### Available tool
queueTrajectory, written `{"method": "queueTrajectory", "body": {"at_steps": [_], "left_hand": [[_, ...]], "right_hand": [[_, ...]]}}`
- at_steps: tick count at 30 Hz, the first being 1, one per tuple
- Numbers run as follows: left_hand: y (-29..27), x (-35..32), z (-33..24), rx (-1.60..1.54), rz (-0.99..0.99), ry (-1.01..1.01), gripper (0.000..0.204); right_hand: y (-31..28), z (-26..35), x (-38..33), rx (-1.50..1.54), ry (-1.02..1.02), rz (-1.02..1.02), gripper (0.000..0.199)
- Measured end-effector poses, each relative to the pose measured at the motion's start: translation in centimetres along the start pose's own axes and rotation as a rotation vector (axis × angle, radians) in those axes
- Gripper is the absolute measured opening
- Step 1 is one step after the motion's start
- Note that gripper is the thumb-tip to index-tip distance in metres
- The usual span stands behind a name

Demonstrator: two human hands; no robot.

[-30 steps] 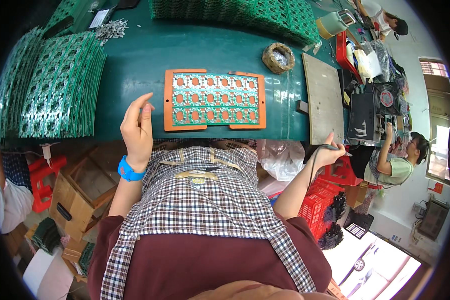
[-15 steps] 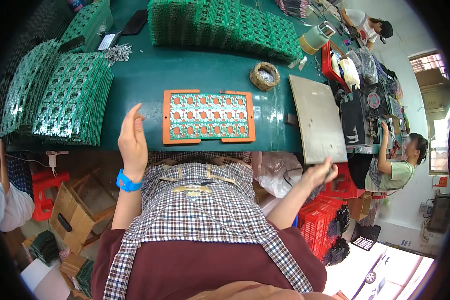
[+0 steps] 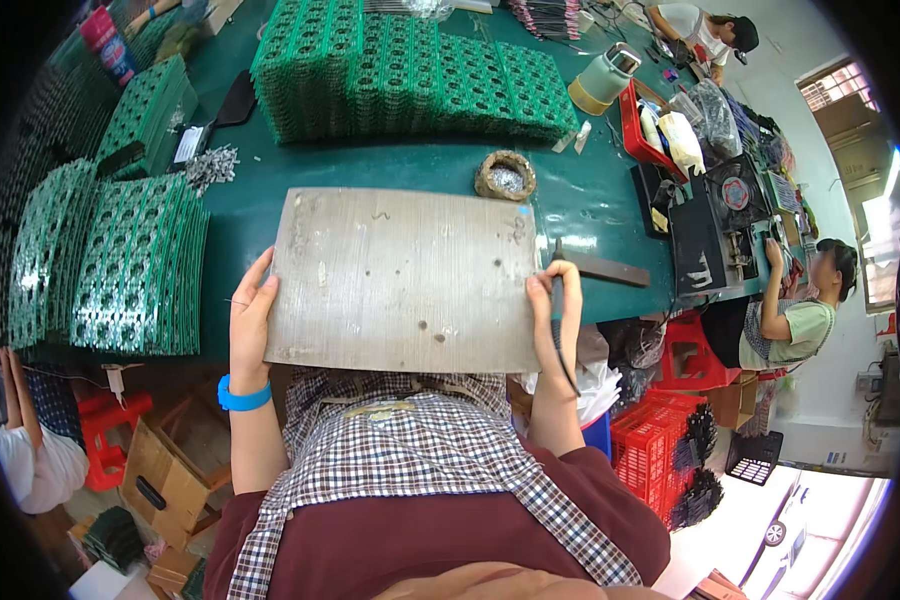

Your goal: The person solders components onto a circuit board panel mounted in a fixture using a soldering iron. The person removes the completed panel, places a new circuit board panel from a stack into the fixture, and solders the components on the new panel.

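A flat grey metal plate (image 3: pixel 400 280) with a few dark spots lies level in front of me, held by its two short edges. My left hand (image 3: pixel 252 310), with a blue band at the wrist, is closed on its left edge. My right hand (image 3: pixel 558 310) grips the right edge and also keeps a dark pen-shaped tool (image 3: pixel 558 300) with a cable between its fingers. The orange tray of green circuit boards seen earlier is hidden, with the plate over its place. Whether the plate touches it, I cannot tell.
Stacks of green circuit board panels (image 3: pixel 140 265) stand at left and along the back (image 3: pixel 400 85). A round brown pot (image 3: pixel 505 178) sits behind the plate, a dark bar (image 3: pixel 605 268) to its right. A red tray (image 3: pixel 650 130) and a black device (image 3: pixel 705 235) stand farther right. Co-workers sit nearby.
The metal plate has moved left from the right side of the table and now covers the place of the orange tray. My left hand has come to its left edge; my right hand moved left with it.
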State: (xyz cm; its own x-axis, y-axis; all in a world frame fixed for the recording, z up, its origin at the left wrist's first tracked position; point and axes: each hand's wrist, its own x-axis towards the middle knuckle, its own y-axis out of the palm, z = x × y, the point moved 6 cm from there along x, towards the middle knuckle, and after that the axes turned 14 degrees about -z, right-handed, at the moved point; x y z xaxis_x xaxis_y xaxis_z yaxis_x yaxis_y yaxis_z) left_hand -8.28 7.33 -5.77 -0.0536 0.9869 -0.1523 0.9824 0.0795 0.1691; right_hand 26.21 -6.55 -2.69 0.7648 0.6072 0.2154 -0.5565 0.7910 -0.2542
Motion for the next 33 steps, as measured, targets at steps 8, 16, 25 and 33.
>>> {"method": "queueTrajectory", "body": {"at_steps": [8, 16, 25, 33], "left_hand": [[-0.6, -2.4, 1.3, 0.556, -0.081, 0.241, 0.034], [0.7, -3.4, 2.2, 1.166, -0.123, 0.316, 0.040], [0.9, -2.4, 2.0, 1.278, -0.037, 0.389, 0.040], [5.7, -3.4, -3.8, 0.663, 0.199, 0.338, 0.032]], "right_hand": [[2.5, -1.2, 0.3, -0.345, -0.206, 0.157, 0.014], [4.4, -3.1, 1.3, -0.490, -0.348, 0.223, 0.011], [4.3, -2.7, 0.8, -0.505, -0.260, 0.232, 0.010], [-6.3, -6.0, 0.5, 0.445, 0.161, -0.154, 0.030]]}}
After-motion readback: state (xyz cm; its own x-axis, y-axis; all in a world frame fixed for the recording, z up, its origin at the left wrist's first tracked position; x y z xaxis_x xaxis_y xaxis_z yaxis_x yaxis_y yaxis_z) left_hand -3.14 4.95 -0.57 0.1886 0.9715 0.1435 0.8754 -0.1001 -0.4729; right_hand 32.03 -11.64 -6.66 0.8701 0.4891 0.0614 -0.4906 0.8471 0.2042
